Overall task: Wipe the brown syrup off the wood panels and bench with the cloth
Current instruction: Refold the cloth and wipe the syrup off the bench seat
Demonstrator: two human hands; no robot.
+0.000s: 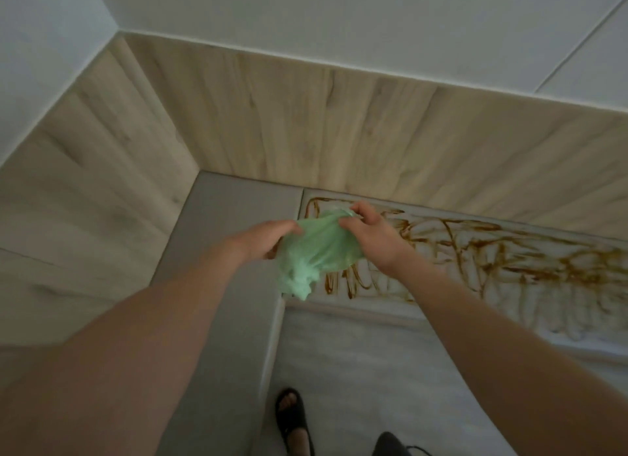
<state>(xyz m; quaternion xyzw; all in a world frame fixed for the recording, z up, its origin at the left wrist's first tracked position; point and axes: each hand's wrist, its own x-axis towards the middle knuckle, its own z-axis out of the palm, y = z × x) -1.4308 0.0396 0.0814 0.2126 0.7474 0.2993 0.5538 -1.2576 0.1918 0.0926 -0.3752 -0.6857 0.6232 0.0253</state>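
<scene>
A light green cloth [316, 251] hangs bunched in the air between both hands, above the corner of the bench. My left hand [263, 239] pinches its left edge, and my right hand [368, 233] pinches its upper right edge. Brown syrup [482, 251] is scribbled in loops and streaks across the right bench cushion [509, 313], from just below the cloth out to the right edge. The left bench cushion [234, 238] is grey and shows no syrup. The wood panels [306, 126] behind the bench look unmarked here.
The bench forms an L in the corner, with wood panelling on the left wall [78, 190] too. White wall [339, 17] rises above the panels. Grey floor [373, 387] lies in front, with my sandalled foot [292, 418] on it.
</scene>
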